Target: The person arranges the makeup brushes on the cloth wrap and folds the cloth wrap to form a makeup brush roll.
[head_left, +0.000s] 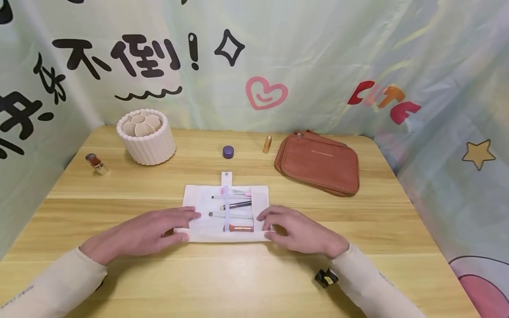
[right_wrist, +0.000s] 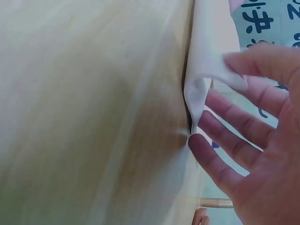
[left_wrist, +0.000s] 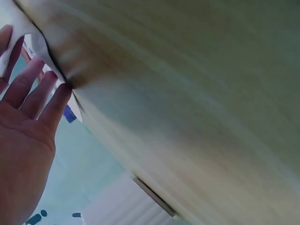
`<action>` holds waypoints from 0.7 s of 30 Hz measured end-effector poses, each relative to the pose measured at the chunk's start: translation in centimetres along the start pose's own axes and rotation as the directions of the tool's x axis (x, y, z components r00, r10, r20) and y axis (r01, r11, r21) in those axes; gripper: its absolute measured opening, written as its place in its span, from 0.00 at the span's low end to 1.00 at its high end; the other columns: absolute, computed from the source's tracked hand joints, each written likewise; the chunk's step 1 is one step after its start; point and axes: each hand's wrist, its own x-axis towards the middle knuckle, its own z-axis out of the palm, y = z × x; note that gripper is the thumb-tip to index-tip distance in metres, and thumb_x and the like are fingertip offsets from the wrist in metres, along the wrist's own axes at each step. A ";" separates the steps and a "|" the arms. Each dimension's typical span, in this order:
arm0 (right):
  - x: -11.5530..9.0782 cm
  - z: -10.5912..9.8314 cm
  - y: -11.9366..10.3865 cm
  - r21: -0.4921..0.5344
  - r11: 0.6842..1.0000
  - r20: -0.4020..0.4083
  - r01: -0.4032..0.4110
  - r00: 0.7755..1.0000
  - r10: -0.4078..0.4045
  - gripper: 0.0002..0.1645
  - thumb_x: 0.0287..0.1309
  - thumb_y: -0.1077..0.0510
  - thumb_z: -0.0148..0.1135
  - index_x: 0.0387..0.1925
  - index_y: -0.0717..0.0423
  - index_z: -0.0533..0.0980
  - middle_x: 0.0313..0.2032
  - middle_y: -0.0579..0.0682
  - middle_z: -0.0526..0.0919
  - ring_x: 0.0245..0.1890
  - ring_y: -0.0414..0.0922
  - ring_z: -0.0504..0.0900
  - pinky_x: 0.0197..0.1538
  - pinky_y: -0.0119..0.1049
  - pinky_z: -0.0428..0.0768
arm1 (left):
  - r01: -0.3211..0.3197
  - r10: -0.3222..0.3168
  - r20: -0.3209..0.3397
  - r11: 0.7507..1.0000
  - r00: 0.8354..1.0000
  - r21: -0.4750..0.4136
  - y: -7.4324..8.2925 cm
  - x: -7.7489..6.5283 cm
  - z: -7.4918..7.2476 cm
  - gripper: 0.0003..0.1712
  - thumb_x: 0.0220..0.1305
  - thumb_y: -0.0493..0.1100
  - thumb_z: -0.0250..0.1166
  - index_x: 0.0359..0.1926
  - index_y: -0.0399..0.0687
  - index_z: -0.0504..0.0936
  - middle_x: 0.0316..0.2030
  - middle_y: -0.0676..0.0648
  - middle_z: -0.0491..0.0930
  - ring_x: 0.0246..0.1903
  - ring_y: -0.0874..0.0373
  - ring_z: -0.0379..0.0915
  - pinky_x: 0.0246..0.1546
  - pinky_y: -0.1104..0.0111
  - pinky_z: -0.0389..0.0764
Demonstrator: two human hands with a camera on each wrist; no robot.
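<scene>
A white, fabric-like brush roll [head_left: 200, 198] lies spread at the middle of the wooden counter [head_left: 191, 278], its long near edge turned up into a pale, rounded fold [head_left: 226, 237]. A short tab [head_left: 226, 180] with a small round snap [head_left: 226, 174] sticks out from the middle of the far edge. The left part of the roll is plain; the right end carries a white pocket [head_left: 260, 198] into which the brush handles run, and a narrow lilac-tinted strap [head_left: 227, 223] crosses over the brushes. They lie in a loose row, heads to the left: a pink brush [head_left: 240, 192] at the far side, a thin dark-tipped brush [head_left: 234, 197], a black-handled brush [head_left: 240, 205] with a pale tip, set slightly aslant, a slim pale-handled brush [head_left: 240, 216] with a greyish tip, and a thicker reddish-brown brush [head_left: 241, 229] beside the fold. The hands are apart, one at each end of that fold: the left hand [head_left: 147, 232] pinches its left end and the right hand [head_left: 304, 229] its right end. In the right wrist view, the lifted edge curls over into a soft, hollow loop between thumb and fingers. Beyond the roll stands a small purple cap [head_left: 228, 152], with a brown zipped case [head_left: 318, 165] to the right.
</scene>
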 end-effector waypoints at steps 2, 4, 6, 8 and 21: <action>0.3 -0.1 0.1 0.014 1.000 -0.022 -0.023 0.999 0.023 0.04 0.79 0.55 0.63 0.45 0.43 0.83 0.52 0.41 0.87 0.52 0.41 0.83 0.60 0.42 0.84 | 0.014 -0.015 -0.028 1.000 1.000 -0.017 -0.2 0.2 -0.2 0.09 0.83 0.55 0.63 0.51 0.63 0.86 0.71 0.51 0.82 0.71 0.47 0.79 0.68 0.44 0.81; 0.7 -0.3 0.2 0.035 0.998 -0.041 -0.053 0.998 0.055 0.04 0.80 0.55 0.62 0.46 0.44 0.83 0.42 0.38 0.85 0.43 0.37 0.80 0.51 0.37 0.83 | 0.027 -0.028 -0.051 0.999 0.998 -0.025 -0.4 0.4 -0.3 0.09 0.82 0.52 0.64 0.54 0.59 0.87 0.67 0.52 0.84 0.65 0.51 0.83 0.64 0.48 0.85; 1.0 -0.4 0.2 0.054 0.995 -0.052 -0.079 0.995 0.082 0.04 0.80 0.55 0.62 0.45 0.44 0.83 0.36 0.36 0.82 0.37 0.36 0.78 0.45 0.33 0.81 | 0.038 -0.040 -0.078 0.999 0.996 -0.027 -0.5 0.7 -0.3 0.08 0.81 0.50 0.66 0.54 0.58 0.87 0.63 0.54 0.84 0.59 0.57 0.84 0.60 0.55 0.87; 1.3 -0.4 0.2 0.059 0.993 -0.066 -0.103 0.992 0.107 0.04 0.79 0.55 0.62 0.44 0.44 0.82 0.33 0.36 0.80 0.35 0.35 0.77 0.43 0.32 0.80 | 0.049 -0.051 -0.095 0.998 0.994 -0.028 -0.7 0.9 -0.2 0.03 0.80 0.49 0.67 0.49 0.60 0.86 0.59 0.58 0.83 0.53 0.63 0.81 0.55 0.60 0.87; 2.6 0.4 0.2 -0.102 0.972 -0.140 -0.213 0.970 0.198 0.05 0.72 0.57 0.61 0.40 0.44 0.82 0.30 0.38 0.76 0.36 0.39 0.75 0.43 0.34 0.75 | 0.077 -0.068 -0.152 0.996 0.986 0.048 -0.9 2.3 -0.1 0.16 0.73 0.42 0.72 0.31 0.62 0.76 0.39 0.62 0.77 0.46 0.61 0.70 0.47 0.64 0.74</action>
